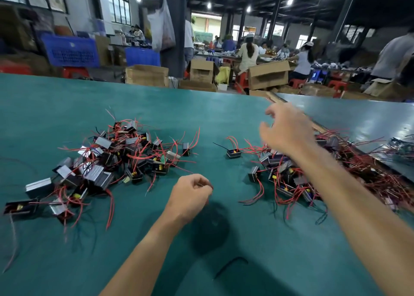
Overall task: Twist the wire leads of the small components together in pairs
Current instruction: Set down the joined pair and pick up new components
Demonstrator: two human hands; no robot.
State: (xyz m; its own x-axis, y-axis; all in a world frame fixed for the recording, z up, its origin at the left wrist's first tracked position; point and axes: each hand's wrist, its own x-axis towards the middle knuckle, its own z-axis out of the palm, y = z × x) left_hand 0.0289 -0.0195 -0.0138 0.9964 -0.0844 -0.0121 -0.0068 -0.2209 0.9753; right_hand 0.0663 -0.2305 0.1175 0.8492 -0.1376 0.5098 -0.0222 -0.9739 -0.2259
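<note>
Two heaps of small black box components with red and black wire leads lie on the green table [67,98]. One heap [105,161] is at the left, the other [313,172] at the right. A single component [233,153] sits between them. My right hand [286,130] hovers above the right heap's near-left end, fingers spread, holding nothing. My left hand [190,197] is low over the bare middle of the table, fingers curled in; a thin bit of wire may be pinched at its fingertips, but blur hides it.
A loose black wire [230,266] lies near the front of the table. A second table [369,121] joins at the right along a seam. Beyond the far edge stand cardboard boxes [146,75], blue crates [71,51] and seated people.
</note>
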